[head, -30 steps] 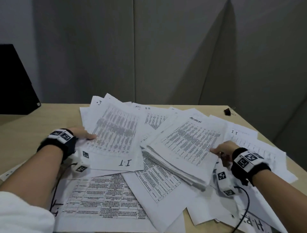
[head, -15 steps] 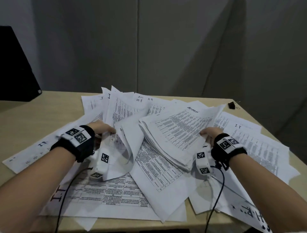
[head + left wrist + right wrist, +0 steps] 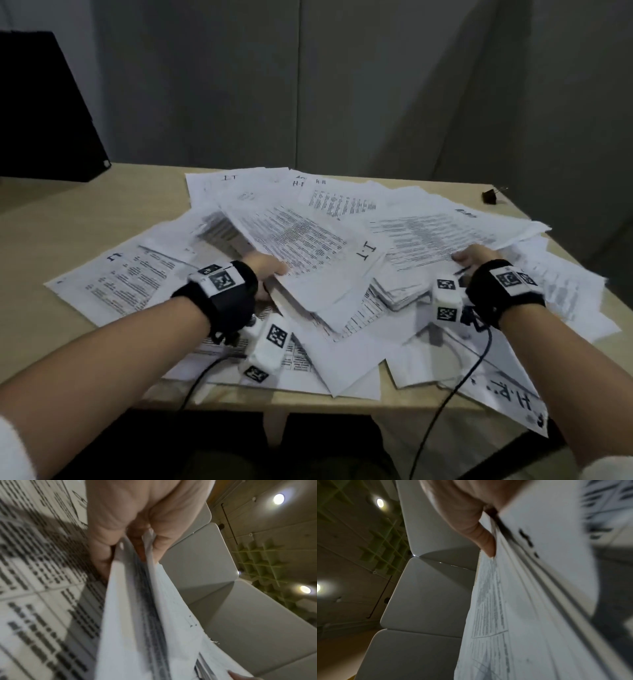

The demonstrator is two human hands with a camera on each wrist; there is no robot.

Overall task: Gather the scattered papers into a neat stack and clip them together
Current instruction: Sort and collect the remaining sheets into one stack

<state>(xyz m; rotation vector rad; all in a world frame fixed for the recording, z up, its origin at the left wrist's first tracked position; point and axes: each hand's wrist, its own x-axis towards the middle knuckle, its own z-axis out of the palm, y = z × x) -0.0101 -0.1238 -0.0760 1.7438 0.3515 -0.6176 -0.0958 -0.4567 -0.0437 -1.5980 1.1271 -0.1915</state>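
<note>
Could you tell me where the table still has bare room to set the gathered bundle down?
Bare table lies left of the papers, beside the black box, plus a strip around the clip. Centre and right are crowded with loose sheets, where the left hand and right hand grip bundles.

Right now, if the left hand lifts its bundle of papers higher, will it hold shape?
Probably not. The bundle of papers is loose, edges fanned in the left hand, so sheets may sag and slide apart. The right hand grips another uneven sheaf.

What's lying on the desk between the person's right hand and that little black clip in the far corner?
In the head view, loose printed sheets fan out from the right hand toward the binder clip, then a short strip of bare desk before the clip.
</note>
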